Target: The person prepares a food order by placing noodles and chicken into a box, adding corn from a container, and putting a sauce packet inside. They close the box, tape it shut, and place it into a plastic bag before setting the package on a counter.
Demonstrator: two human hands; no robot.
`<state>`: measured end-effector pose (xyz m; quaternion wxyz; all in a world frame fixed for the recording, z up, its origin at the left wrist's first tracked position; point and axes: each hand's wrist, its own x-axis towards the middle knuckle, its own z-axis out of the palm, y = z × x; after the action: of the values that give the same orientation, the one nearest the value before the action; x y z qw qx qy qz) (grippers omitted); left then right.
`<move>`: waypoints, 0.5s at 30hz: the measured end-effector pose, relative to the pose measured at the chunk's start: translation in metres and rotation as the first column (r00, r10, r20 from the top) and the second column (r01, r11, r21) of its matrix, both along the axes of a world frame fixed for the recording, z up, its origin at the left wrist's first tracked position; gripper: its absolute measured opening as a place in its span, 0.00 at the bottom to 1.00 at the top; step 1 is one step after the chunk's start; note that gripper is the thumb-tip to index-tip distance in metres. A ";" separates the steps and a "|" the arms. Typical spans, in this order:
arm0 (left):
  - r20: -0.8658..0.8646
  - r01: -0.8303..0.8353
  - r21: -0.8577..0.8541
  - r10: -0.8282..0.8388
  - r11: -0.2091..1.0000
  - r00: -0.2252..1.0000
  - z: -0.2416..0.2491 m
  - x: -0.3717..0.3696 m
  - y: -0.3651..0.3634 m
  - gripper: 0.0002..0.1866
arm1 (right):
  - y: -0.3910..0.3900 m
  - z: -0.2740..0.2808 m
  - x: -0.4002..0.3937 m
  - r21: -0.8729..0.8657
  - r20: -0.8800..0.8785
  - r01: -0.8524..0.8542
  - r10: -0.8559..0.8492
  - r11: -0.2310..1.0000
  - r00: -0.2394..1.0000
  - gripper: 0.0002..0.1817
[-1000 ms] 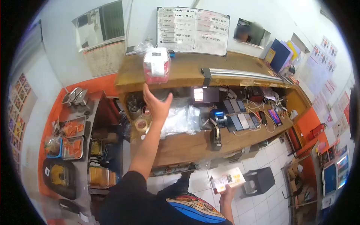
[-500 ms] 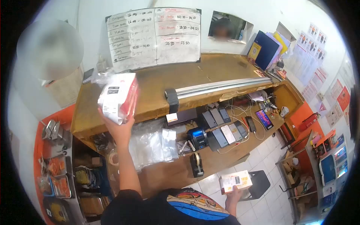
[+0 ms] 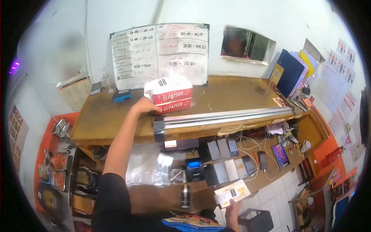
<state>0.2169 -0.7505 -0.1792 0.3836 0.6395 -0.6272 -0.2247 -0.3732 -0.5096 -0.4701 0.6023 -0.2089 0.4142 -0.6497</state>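
Note:
My left hand [image 3: 145, 106] grips the near left side of two stacked red-and-white food boxes [image 3: 172, 99] marked "SI PAMAN", over the upper wooden counter [image 3: 220, 92]. Clear plastic and a printed label show on top of them. My right hand [image 3: 232, 212], low on the right, is closed around the lower edge of a white-and-orange food box [image 3: 232, 193] that also carries a printed label. This box is held in the air in front of the lower desk [image 3: 154, 201].
A metal rail [image 3: 228, 117] runs along the counter's front edge. Several phones [image 3: 232, 170] with cables, a label printer [image 3: 194, 169], a tape dispenser [image 3: 186, 196] and plastic bags [image 3: 145, 166] lie on the lower desk. A dark stool [image 3: 255, 222] stands at lower right; a person shows at the wall opening [image 3: 247, 44].
My left hand has carried the stacked boxes right and farther over the counter, turning their red side toward me. My right hand still holds its box, now slightly farther left. The view has shifted.

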 end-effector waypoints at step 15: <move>-0.405 0.213 -0.148 -0.256 0.966 0.878 0.007 -0.330 -0.190 0.52 | -0.126 -0.008 -0.197 0.055 -0.155 -0.087 0.095 0.995 0.983 0.48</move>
<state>-0.1133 -0.9404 -0.1720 0.5108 0.4754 -0.6128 -0.3708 -0.5701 -0.6358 -0.4778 0.6016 -0.2637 0.4657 -0.5930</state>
